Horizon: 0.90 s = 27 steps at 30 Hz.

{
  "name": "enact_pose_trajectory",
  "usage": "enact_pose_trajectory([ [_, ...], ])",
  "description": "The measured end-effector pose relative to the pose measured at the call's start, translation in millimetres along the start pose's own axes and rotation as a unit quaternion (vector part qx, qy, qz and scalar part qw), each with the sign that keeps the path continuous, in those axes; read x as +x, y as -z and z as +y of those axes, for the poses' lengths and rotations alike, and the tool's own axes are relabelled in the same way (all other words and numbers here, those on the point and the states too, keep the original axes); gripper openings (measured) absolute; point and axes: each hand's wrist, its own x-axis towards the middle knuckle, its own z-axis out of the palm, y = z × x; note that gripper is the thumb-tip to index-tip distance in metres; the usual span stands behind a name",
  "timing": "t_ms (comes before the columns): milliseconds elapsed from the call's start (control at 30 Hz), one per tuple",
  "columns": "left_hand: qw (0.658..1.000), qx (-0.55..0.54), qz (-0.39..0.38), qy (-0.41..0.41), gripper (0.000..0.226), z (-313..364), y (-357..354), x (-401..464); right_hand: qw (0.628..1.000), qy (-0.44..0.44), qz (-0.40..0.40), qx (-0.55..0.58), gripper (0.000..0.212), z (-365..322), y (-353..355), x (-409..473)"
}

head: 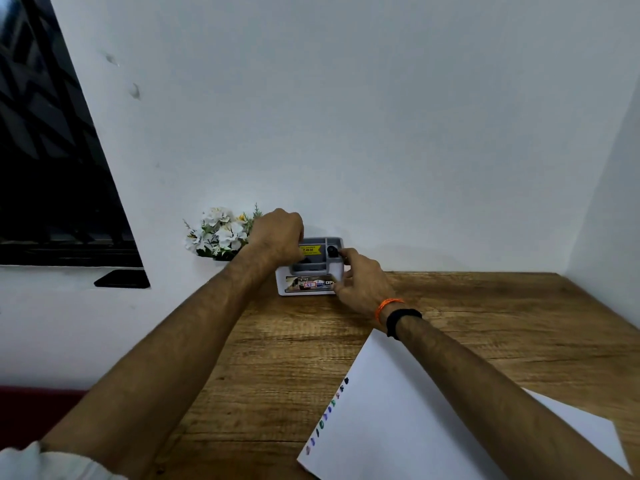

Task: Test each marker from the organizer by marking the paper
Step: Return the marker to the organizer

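Both hands at organizer [317, 259]: left hand [277, 237] curled over its rim, right hand [360, 280] fingers pinching its corner. Steady it; lift one marker straight up.

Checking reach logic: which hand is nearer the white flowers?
Left. The left hand is curled over the organizer's left end, right beside the white flowers. The right hand is at the organizer's right end, farther off.

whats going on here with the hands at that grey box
A person has both hands at a grey plastic organizer at the back of a wooden table. The left hand curls over its left side; the right hand is at its right edge by a black marker. A white paper sheet already carries a row of coloured test marks.
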Motion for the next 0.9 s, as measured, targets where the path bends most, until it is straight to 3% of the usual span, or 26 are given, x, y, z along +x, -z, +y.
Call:
enact_pose_trajectory([
  [233,0.990,0.135,-0.018,-0.037,0.028,8,-10,0,1.000,-0.004,-0.011,-0.029,0.074,4,-4,2],
  [500,0.990,0.111,0.053,-0.061,0.026,-1,12,0,1.000,-0.002,-0.025,-0.003,0.077,8,-8,2],
  [733,0.982,-0.048,0.185,-0.012,0.027,-11,57,-39,0.998,-0.015,-0.053,-0.017,0.088,5,-6,1],
  [900,0.916,-0.324,0.217,0.093,0.016,-6,33,-81,1.000,-0.003,0.022,0.007,0.085,-15,5,-15],
])
